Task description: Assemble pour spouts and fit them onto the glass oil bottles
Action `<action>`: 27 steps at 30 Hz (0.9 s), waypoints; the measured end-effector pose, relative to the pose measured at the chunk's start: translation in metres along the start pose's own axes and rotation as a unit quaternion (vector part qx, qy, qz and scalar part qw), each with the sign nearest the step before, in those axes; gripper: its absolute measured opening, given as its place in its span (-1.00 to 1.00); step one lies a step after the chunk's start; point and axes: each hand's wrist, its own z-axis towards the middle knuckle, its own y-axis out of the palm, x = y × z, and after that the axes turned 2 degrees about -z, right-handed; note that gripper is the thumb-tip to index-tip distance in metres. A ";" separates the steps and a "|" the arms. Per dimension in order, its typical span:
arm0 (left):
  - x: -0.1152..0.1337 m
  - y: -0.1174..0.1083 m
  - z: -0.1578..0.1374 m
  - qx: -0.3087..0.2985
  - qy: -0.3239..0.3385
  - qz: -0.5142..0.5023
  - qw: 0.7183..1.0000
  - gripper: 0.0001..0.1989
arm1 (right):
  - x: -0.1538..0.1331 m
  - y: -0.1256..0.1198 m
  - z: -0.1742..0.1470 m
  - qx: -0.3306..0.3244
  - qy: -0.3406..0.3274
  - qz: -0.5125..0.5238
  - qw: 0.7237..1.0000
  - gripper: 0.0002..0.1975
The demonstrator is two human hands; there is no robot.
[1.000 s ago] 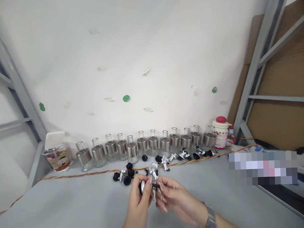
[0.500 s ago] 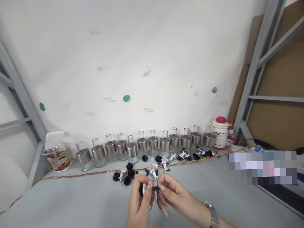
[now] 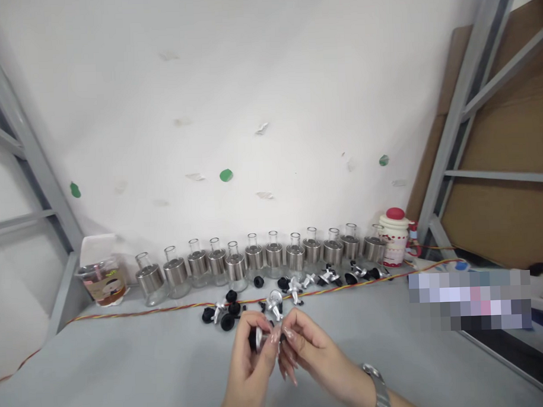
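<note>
Low in the middle of the view, my left hand (image 3: 249, 366) is closed around a bottle pourer (image 3: 259, 339) with a black stopper end and a silver collar. My right hand (image 3: 320, 355) pinches a small black piece (image 3: 283, 338) at the pourer's other end, its fingertips meeting those of the left. Fingers hide most of the pourer between the hands. Just beyond them lie a silver pourer spout (image 3: 275, 303) and, to the left, several black stoppers (image 3: 227, 322) around another silver spout (image 3: 219, 312).
A row of glass bottles (image 3: 236, 267) with metal sleeves lines the wall, with more spouts (image 3: 330, 277) before it. A red-yellow wire (image 3: 168, 309) crosses the grey table (image 3: 125, 363). A plastic cup (image 3: 106, 285) stands left, a cream jar (image 3: 393, 241) with red lid right.
My left thumb has slid right towards the pourer's tip, and the fingertips of both hands are closer together. They now cover more of the black piece; the silver collar shows more.
</note>
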 end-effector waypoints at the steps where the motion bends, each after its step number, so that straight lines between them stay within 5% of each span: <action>1: -0.001 0.000 0.000 0.002 0.000 -0.002 1.000 -0.87 | -0.001 0.001 0.000 0.007 -0.002 -0.013 1.000 -0.77; 9: 0.000 0.004 0.003 0.020 -0.048 -0.004 0.999 -0.82 | -0.001 0.002 -0.003 0.069 -0.027 -0.145 0.987 -0.81; 15: 0.000 0.006 0.006 0.026 -0.090 -0.024 0.995 -0.78 | -0.001 0.001 -0.008 0.113 -0.072 -0.303 0.944 -0.82; 23: 0.003 0.004 0.006 0.008 -0.111 -0.054 0.992 -0.80 | 0.001 0.000 -0.008 0.105 -0.069 -0.312 0.942 -0.86; 27: 0.015 0.009 -0.002 0.021 -0.059 -0.063 0.996 -0.82 | -0.006 0.003 -0.015 0.101 -0.175 -0.361 0.910 -0.90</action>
